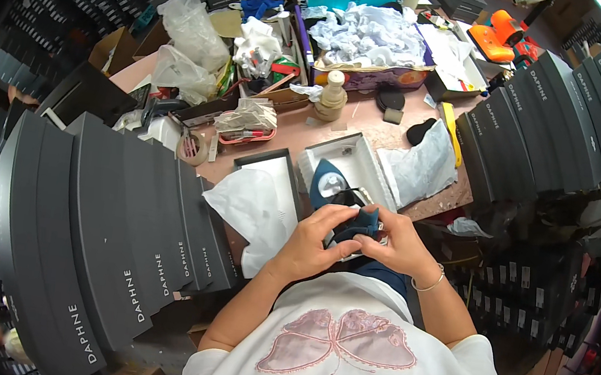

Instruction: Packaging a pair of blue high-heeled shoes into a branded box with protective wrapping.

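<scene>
Nearest to us in the head view is our white shirt (346,360) with its pink butterfly, and both our forearms rise from it toward the middle of the picture. Our left hand (311,238) comes in from the lower left, wrist bent, fingers curled over the top of a dark blue shoe (358,224). Our right hand (401,245), with a thin bracelet (427,284) at the wrist, meets it from the other side, thumb and fingers pinched on the same shoe. Both hands are closed on it and touch each other over it. We hold the shoe just above the near end of an open white box (355,166) on the pink bench (300,131), where a second blue shoe (328,182) lies inside. White wrapping paper (256,208) lies just left of our hands. Stacks of dark grey boxes (104,237) stand to the left and right.
</scene>
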Available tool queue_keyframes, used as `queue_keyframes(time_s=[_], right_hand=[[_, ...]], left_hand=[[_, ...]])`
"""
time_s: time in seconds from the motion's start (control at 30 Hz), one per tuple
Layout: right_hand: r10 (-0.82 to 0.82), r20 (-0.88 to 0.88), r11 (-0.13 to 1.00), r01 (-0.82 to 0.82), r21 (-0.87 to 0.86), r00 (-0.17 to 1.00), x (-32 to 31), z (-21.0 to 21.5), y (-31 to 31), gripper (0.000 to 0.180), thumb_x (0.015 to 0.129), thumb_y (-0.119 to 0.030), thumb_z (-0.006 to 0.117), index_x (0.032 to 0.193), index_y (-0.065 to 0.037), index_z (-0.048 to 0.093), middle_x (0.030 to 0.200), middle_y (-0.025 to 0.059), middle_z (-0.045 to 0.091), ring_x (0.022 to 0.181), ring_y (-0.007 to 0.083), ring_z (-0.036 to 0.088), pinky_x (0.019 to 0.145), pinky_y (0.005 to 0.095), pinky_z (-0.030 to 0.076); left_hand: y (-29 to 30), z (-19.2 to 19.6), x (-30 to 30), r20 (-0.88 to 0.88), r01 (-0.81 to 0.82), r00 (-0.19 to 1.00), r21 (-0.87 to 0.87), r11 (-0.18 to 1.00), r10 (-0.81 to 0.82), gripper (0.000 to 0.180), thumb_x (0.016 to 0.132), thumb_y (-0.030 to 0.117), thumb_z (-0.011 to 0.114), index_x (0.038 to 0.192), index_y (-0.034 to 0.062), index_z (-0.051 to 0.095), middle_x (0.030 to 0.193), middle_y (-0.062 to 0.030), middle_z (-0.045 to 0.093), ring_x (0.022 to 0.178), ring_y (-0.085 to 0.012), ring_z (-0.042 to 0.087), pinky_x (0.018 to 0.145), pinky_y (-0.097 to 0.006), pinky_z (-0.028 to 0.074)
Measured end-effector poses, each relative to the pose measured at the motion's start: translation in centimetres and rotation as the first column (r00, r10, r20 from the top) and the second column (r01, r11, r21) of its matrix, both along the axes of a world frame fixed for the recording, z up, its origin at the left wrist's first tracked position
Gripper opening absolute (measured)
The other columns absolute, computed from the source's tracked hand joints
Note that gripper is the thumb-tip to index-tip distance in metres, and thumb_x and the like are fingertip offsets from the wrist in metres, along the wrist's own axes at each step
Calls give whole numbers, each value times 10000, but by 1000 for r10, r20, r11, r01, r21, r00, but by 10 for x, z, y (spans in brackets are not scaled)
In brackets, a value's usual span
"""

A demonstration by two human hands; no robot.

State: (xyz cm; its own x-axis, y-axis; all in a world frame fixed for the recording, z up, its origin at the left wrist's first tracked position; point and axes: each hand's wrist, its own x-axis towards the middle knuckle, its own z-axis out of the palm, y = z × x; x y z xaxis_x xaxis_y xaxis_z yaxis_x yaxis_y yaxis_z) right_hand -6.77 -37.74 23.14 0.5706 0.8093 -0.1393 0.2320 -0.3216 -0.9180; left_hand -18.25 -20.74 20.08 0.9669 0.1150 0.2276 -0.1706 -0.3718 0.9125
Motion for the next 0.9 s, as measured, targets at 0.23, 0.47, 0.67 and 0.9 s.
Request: queue_keyframes(time_s=[0.23,0.47,0.67,0.9], right_hand=[[4,-233,998,11,62,973,-13,5,-25,370,878,-323,679,1011,8,581,665,36,575,593,67,535,533,233,448],[-2,-275,998,17,52,961,-20,5,-27,318,983,-316,519,975,-7,596,687,4,572,598,49,538,534,190,442],[-11,-412,999,23,24,911,-27,6,-26,344,998,-329,477,956,-8,595,709,17,585,629,62,577,565,197,486],[281,-528,958,-204,201,801,-17,-4,-38,438,1000,-383,444,1210,-22,573,895,-1,571,738,68,538,648,206,465]], left_hand=[[-13,-18,-3,-114,24,984,-677,736,-137,358,899,201,671,1187,39,531,1051,-50,592,976,-122,553,870,-263,446],[-18,-13,-7,-60,52,989,-723,688,-138,197,913,173,651,1003,49,526,972,-7,554,910,-84,522,839,-241,438],[-16,-24,-11,-210,-81,921,-927,367,-328,132,910,173,583,868,52,552,1050,-30,538,951,-88,501,834,-239,412],[-10,8,4,28,322,866,-795,514,-498,163,869,132,595,748,58,514,1303,-236,493,1084,-191,540,891,-297,418]])
